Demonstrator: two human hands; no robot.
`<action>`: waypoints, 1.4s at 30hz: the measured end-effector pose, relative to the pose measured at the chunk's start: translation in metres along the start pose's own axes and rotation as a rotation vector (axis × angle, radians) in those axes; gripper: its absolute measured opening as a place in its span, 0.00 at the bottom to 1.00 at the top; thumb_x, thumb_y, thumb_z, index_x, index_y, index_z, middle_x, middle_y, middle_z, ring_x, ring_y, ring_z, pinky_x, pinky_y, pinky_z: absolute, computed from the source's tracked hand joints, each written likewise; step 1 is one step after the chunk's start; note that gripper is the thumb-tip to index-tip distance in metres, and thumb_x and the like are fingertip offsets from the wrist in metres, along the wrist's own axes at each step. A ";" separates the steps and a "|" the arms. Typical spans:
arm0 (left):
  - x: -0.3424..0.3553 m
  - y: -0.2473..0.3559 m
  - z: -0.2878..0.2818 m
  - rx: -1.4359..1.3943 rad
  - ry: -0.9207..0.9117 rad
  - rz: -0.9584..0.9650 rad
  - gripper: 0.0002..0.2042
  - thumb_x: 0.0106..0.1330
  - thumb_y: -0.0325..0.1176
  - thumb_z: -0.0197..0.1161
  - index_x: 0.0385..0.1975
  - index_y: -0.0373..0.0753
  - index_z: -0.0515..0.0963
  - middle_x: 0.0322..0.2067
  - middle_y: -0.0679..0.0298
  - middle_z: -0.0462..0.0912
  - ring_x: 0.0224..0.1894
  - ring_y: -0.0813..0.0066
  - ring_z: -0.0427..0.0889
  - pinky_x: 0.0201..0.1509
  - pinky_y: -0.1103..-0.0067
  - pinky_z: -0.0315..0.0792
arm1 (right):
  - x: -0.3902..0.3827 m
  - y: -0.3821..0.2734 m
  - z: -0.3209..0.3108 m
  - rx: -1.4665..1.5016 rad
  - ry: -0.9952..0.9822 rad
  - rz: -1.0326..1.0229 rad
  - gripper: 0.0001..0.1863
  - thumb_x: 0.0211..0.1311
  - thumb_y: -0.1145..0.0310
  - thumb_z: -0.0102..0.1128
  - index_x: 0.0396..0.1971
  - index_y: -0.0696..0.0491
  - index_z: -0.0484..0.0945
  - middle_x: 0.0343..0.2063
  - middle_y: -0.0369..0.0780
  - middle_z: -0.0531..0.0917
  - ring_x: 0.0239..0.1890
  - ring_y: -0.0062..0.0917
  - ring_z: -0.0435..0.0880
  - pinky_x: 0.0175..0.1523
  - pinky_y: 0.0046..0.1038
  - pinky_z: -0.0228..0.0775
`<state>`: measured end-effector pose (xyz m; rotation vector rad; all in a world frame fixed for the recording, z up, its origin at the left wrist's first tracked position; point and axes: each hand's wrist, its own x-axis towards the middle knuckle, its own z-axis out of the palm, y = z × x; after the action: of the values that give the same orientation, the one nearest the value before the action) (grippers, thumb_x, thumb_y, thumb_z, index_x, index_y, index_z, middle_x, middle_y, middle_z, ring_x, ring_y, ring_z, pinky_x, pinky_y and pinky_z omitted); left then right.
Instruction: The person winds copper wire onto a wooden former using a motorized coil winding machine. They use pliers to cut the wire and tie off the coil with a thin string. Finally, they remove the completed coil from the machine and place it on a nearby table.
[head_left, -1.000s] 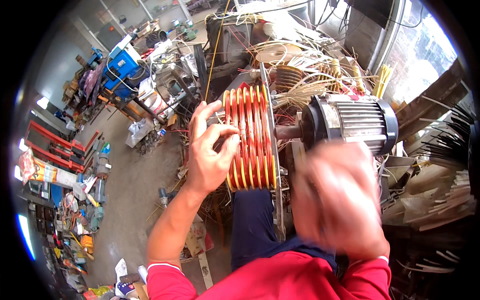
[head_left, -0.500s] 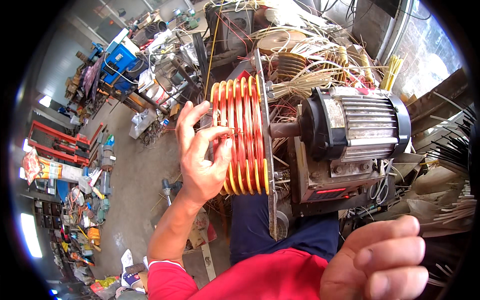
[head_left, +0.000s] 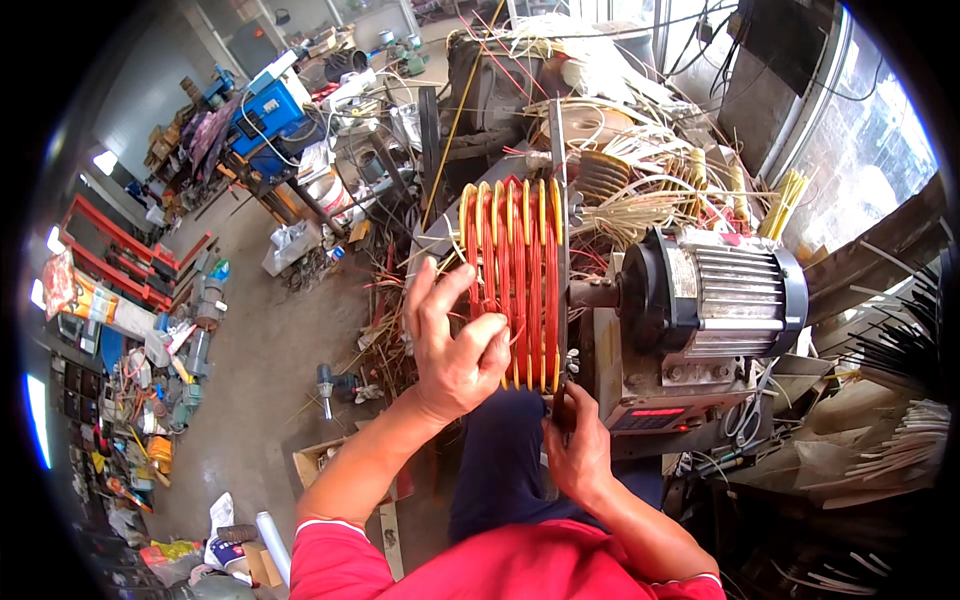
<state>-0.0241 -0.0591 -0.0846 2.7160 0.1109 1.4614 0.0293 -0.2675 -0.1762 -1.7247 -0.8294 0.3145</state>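
A winding former [head_left: 510, 290] with yellow-rimmed grooves full of reddish copper wire is mounted upright in front of me. My left hand [head_left: 455, 345] is at its left face, thumb and index finger pinched together at the copper wire [head_left: 490, 304]; the strand between the fingertips is barely visible. Along the former's right side runs a long metal plate [head_left: 562, 170]. Its lower end is gripped by my right hand [head_left: 582, 445], whose fingers partly hide it. A shaft [head_left: 592, 293] joins the former to the winding machine's ribbed motor [head_left: 735, 290].
Below the motor is a control box with a lit red display [head_left: 657, 413]. Scissors [head_left: 745, 415] hang beside it. Behind the former lie tangled pale tubing [head_left: 640, 210] and a wooden-coloured spool [head_left: 600, 125]. A power drill [head_left: 338, 385] rests on the floor at left; a blue machine [head_left: 268, 118] stands farther back.
My right hand has come from the lower right, open, to the plate's lower end and closed on it. My left hand stays pinched at the wire. The whole view has shifted slightly.
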 end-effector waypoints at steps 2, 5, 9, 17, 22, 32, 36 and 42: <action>-0.006 0.001 0.003 0.015 0.019 0.021 0.10 0.60 0.31 0.66 0.40 0.43 0.77 0.61 0.46 0.70 0.69 0.35 0.61 0.72 0.47 0.54 | 0.005 0.011 0.005 -0.012 0.025 -0.028 0.29 0.62 0.79 0.63 0.62 0.60 0.64 0.43 0.54 0.83 0.45 0.48 0.86 0.48 0.41 0.78; 0.002 0.013 -0.013 0.030 -0.039 0.020 0.12 0.63 0.41 0.67 0.39 0.41 0.78 0.61 0.47 0.71 0.69 0.35 0.60 0.73 0.46 0.51 | 0.015 0.014 0.009 -0.100 0.004 0.022 0.29 0.64 0.81 0.57 0.64 0.59 0.60 0.45 0.54 0.83 0.48 0.45 0.86 0.50 0.38 0.77; 0.037 0.015 -0.026 0.025 0.036 0.046 0.21 0.62 0.47 0.70 0.46 0.36 0.78 0.62 0.46 0.70 0.69 0.38 0.63 0.73 0.48 0.53 | 0.025 0.037 0.027 -0.254 0.061 -0.004 0.31 0.64 0.82 0.57 0.65 0.58 0.58 0.48 0.55 0.82 0.49 0.51 0.83 0.53 0.42 0.75; 0.081 0.025 -0.024 -0.049 -0.149 -0.150 0.43 0.44 0.37 0.82 0.62 0.33 0.66 0.60 0.47 0.67 0.64 0.45 0.66 0.69 0.58 0.64 | 0.032 0.031 0.016 -0.283 0.018 0.006 0.33 0.61 0.78 0.59 0.66 0.59 0.60 0.58 0.55 0.73 0.60 0.52 0.74 0.64 0.43 0.68; 0.039 0.035 -0.017 -0.021 0.056 -0.065 0.44 0.41 0.35 0.84 0.62 0.38 0.67 0.63 0.50 0.66 0.66 0.44 0.66 0.69 0.54 0.63 | 0.012 0.009 0.008 0.169 -0.036 0.119 0.27 0.66 0.79 0.55 0.65 0.58 0.64 0.56 0.46 0.77 0.55 0.33 0.80 0.58 0.33 0.73; -0.069 0.064 -0.017 0.011 0.092 0.028 0.24 0.56 0.30 0.72 0.54 0.36 0.74 0.57 0.49 0.70 0.63 0.40 0.69 0.67 0.55 0.69 | -0.005 -0.058 -0.033 1.077 -0.137 0.261 0.26 0.76 0.63 0.49 0.66 0.62 0.64 0.54 0.45 0.81 0.50 0.28 0.83 0.52 0.31 0.77; -0.093 0.065 -0.016 0.063 0.023 0.042 0.22 0.54 0.27 0.69 0.52 0.38 0.79 0.57 0.52 0.72 0.64 0.46 0.71 0.69 0.60 0.71 | -0.012 -0.061 -0.028 0.965 -0.119 0.338 0.28 0.74 0.66 0.49 0.68 0.63 0.60 0.53 0.45 0.80 0.48 0.30 0.83 0.52 0.31 0.76; -0.104 0.062 -0.014 0.063 -0.019 0.026 0.21 0.54 0.28 0.69 0.50 0.40 0.80 0.57 0.54 0.73 0.65 0.49 0.70 0.69 0.62 0.70 | -0.015 -0.053 -0.019 0.917 -0.105 0.313 0.30 0.70 0.70 0.55 0.69 0.60 0.60 0.54 0.42 0.79 0.46 0.28 0.82 0.49 0.30 0.74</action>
<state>-0.0910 -0.1296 -0.1582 2.7908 0.1233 1.4623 0.0107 -0.2858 -0.1238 -0.9602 -0.3684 0.8534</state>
